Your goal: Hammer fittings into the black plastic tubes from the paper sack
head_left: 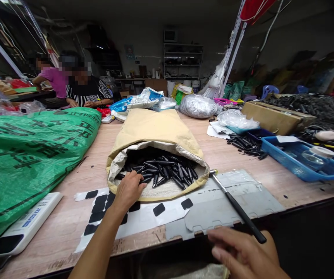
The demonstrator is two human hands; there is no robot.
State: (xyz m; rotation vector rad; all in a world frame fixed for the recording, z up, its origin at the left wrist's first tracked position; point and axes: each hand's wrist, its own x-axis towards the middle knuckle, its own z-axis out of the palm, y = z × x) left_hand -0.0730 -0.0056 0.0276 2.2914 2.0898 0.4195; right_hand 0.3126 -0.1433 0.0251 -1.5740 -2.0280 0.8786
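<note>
A tan paper sack point(155, 124) lies on the table with its mouth facing me, and many black pen-like parts point(167, 170) fill the opening. My left hand point(130, 188) reaches to the left side of the mouth, fingers at the nearest black parts; whether it grips one is hidden. Below the table's front edge, my right hand point(236, 248) is slightly blurred, fingers apart and holding nothing. Just above it lies a black-handled hammer point(236, 211), its head beside the sack on a grey mat point(216, 213). White sheets with black rounded patches point(159, 209) lie under and before the sack.
On the left a green woven bag point(36, 155) lies beside a white scale point(30, 224). At right are a blue tray point(303, 166), loose black parts point(245, 145) and a cardboard box point(274, 118). Plastic bags point(198, 105) sit behind the sack. Two people point(88, 91) sit at back left.
</note>
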